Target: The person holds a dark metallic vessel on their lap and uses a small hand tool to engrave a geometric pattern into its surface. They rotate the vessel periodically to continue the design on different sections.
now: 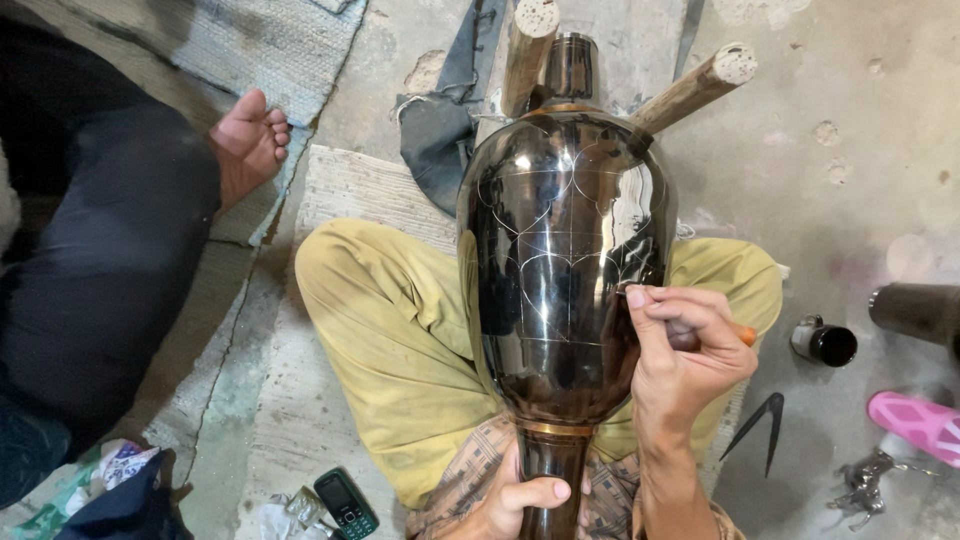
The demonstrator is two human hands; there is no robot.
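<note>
A large shiny black metal vase (555, 260) with thin scratched scale-like lines lies across my lap, its far end propped between two wooden sticks (690, 90). My left hand (525, 498) grips the vase's narrow neck at the bottom of the view. My right hand (680, 350) rests against the vase's right side and holds a thin engraving tool (742, 333) with an orange-brown handle; its metal tip touches the black surface.
Another person's dark-trousered leg and bare foot (248, 140) lie at the left on a woven mat. A mobile phone (346, 503) lies by my knee. At the right are a small dark jar (825, 343), metal dividers (760, 425), a pink sandal (918, 424) and a dark cylinder (920, 310).
</note>
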